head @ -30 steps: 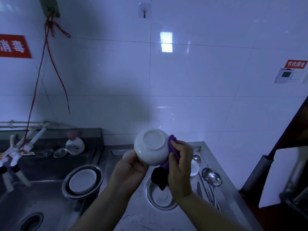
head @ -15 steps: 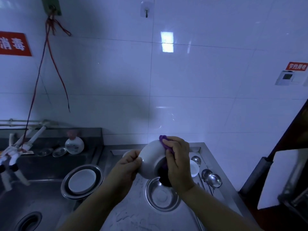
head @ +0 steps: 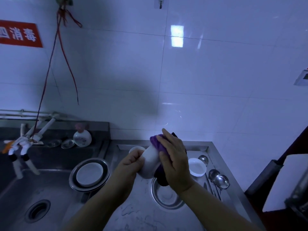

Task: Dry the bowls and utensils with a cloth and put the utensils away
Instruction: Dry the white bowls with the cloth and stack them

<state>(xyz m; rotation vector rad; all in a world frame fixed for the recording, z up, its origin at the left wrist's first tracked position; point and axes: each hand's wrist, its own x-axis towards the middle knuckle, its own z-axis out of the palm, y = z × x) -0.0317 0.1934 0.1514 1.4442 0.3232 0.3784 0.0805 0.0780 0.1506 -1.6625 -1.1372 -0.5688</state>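
I hold a white bowl (head: 150,161) on its side above the steel counter. My left hand (head: 130,163) grips its left side with curled fingers. A purple cloth (head: 158,143) lies over the bowl's right side, and my right hand (head: 174,161) presses it there with fingers fairly straight; the cloth's dark end hangs below my palm. Several steel spoons (head: 219,180) lie on the counter to the right, beside a small white dish (head: 197,166). An empty steel bowl (head: 166,196) stands under my hands.
A white plate inside a steel dish (head: 89,175) sits on the sink's edge at left. Another white bowl (head: 135,149) peeks out behind my left hand. The sink basin with its drain (head: 37,210) is lower left; a soap bottle (head: 82,138) stands behind it.
The bowl has turned from bottom facing me to lying on its side and has dropped lower. My right hand has slid the cloth from the bowl's right flank up over its top.
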